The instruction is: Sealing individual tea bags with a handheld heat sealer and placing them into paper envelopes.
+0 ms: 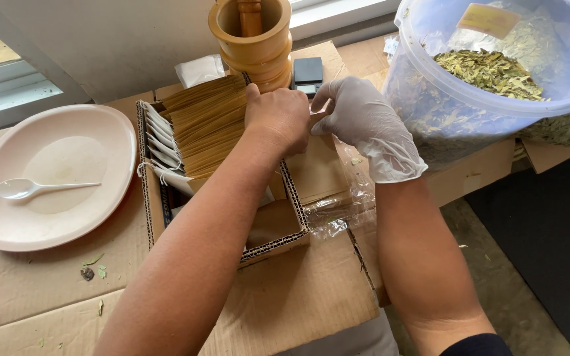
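Pressing into a cardboard box (156,211) on the desk (298,303), the bare left hand (277,118) sits curled atop a row of tan paper sachets (209,125), their stack running away toward the window; the gloved right hand (364,125) pinches something unseen just beside it.

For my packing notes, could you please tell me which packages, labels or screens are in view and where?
Cardboard box: centre, brown, open, packed with tan sachets.
Plastic tub: upper right, clear, holds dried leaves.
Label: yellow rectangle on the tub.
Small scale: behind the hands, dark, grey screen.
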